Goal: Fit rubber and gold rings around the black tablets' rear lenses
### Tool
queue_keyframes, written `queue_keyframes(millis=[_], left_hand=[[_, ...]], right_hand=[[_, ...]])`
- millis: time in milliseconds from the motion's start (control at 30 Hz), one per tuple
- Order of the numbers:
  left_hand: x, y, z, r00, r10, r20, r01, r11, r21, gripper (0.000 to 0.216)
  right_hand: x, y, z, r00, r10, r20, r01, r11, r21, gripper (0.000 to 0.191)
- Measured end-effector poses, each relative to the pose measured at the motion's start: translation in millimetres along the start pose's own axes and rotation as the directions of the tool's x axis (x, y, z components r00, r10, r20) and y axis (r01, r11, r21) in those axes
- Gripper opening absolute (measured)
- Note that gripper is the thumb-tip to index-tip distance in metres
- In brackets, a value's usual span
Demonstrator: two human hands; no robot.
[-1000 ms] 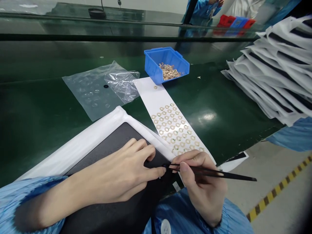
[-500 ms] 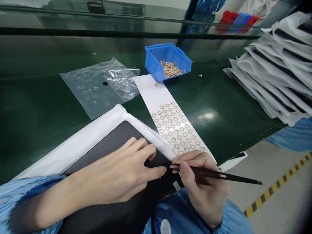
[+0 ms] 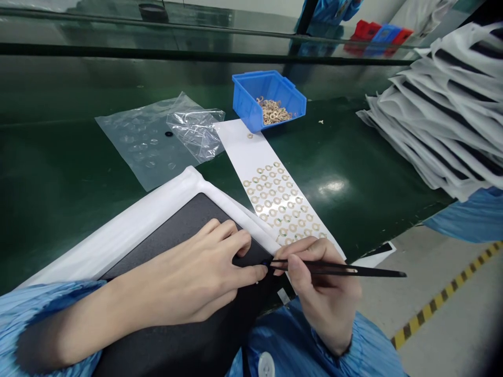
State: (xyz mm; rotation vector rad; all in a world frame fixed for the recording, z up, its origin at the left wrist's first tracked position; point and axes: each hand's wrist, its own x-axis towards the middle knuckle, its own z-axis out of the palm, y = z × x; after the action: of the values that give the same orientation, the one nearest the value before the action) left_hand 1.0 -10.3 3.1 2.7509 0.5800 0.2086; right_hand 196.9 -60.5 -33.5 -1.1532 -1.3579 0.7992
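Red and blue bins (image 3: 379, 34) stand at the back, and yellow-and-black tape (image 3: 444, 296) crosses the floor (image 3: 426, 267).

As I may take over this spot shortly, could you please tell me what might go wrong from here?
The tweezers in the right hand point toward the left hand, so a slip might prick it or scratch the panel. The right hand is close to the sheet, so a brush could disturb its rings. The bin seems to overlap the sheet's far end, so a tug might shift the bin.
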Motion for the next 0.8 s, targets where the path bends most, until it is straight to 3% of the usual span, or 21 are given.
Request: queue_keyframes(millis=[633, 800], left_hand=[[1.0, 0.6, -0.8, 1.000, -0.012, -0.002, 0.012, 1.000, -0.016, 0.035], [1.0, 0.5, 0.1, 1.000, -0.003, -0.008, 0.003, 1.000, -0.014, 0.035]], right_hand=[[6.7, -5.3, 0.0, 0.996, 0.060, 0.060, -0.054, 0.994, -0.097, 0.017], [4.7, -1.1, 0.4, 0.999, 0.046, 0.016, -0.045, 0.998, -0.049, 0.014]])
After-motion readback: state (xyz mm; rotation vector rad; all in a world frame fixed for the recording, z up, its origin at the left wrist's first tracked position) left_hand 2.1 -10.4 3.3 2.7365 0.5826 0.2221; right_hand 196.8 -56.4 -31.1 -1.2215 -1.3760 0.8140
